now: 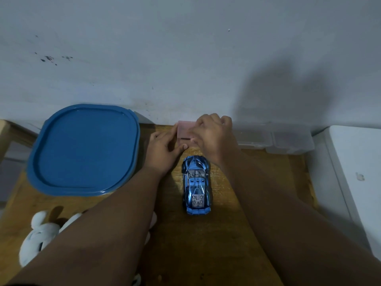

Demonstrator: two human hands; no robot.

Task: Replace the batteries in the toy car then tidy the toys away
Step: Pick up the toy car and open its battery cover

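Note:
A shiny blue toy car [196, 185] stands on its wheels in the middle of the wooden table [237, 213], nose toward the wall. Just beyond it a small pink box [185, 130] sits against the wall. My left hand [162, 149] grips the box's left side with the thumb at its front edge. My right hand [214, 137] lies over the box's right half, fingers curled on its lid. What is inside the box is hidden.
A large container with a blue lid [84, 149] fills the table's left. A white plush toy [41, 238] lies at the front left under my left forearm. Clear plastic boxes [274, 138] sit by the wall on the right, beside a white surface [354, 172].

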